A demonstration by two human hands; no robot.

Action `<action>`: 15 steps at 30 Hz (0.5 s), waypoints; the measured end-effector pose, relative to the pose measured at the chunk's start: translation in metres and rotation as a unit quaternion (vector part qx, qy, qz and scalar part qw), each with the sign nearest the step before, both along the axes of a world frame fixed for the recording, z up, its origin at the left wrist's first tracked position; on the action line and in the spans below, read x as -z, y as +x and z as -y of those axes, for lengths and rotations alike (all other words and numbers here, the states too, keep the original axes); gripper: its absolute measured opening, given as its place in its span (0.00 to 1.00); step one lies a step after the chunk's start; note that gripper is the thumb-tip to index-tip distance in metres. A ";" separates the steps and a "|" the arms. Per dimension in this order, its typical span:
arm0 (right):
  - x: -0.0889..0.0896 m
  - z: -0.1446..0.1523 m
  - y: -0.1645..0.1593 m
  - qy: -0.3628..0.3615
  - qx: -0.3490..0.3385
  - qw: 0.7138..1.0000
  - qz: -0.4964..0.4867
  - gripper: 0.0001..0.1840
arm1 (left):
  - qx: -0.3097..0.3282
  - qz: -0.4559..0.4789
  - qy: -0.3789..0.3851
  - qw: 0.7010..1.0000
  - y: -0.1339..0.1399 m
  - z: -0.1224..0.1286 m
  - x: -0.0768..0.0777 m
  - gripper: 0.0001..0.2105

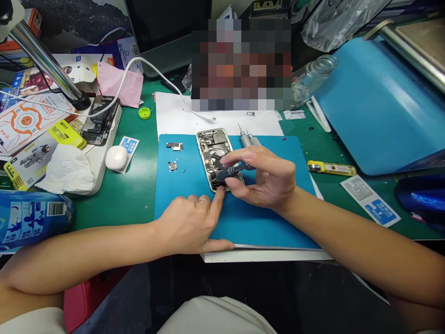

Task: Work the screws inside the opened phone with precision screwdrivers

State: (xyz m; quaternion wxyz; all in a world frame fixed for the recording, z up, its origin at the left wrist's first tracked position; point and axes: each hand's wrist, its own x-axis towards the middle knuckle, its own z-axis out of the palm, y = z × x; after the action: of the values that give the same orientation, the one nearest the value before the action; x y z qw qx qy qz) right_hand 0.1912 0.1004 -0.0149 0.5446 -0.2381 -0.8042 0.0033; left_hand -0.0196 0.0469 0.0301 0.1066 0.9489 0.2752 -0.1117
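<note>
An opened phone (212,150) lies on the blue mat (187,204) with its inner parts exposed. My left hand (191,215) holds nothing; its index fingertip touches the phone's near edge, the thumb stretches along the mat's front edge, and the other fingers curl under. Over the phone, my right hand (266,174) pinches a slim dark tool (231,171), its lower end at the phone's near end; its exact kind I cannot make out. Behind that hand are silver pen-like tools (244,137). Small metal phone parts (174,146) sit left of the phone.
A white cable (156,69) arcs over the back left. Another opened phone (100,120) and a white earbud case (116,158) are at left. A yellow cutter (332,168) lies right of the mat, near a blue sheet (368,111). A glass jar (314,76) stands behind.
</note>
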 end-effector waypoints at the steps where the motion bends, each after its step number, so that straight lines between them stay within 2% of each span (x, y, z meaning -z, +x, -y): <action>1: 0.000 0.000 0.000 0.001 0.002 1.000 0.003 0.33 | 0.000 0.002 0.000 1.000 0.000 0.000 0.000 0.51; 5: -0.001 0.000 0.000 0.003 0.031 0.999 0.019 0.34 | -0.001 0.002 0.002 1.000 0.000 0.001 0.001 0.51; 12: -0.007 0.000 -0.002 0.049 0.021 0.998 0.025 0.37 | -0.005 0.000 -0.007 1.000 0.000 0.000 0.000 0.50; 15: -0.008 0.001 -0.002 0.052 0.034 0.998 0.030 0.36 | -0.003 -0.002 -0.005 1.000 0.000 -0.001 0.000 0.50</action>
State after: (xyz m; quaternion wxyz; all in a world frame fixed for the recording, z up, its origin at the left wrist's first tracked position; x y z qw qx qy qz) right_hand 0.1897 0.0994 -0.0069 0.5315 -0.2372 -0.8106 -0.0642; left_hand -0.0192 0.0478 0.0305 0.1109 0.9474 0.2774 -0.1145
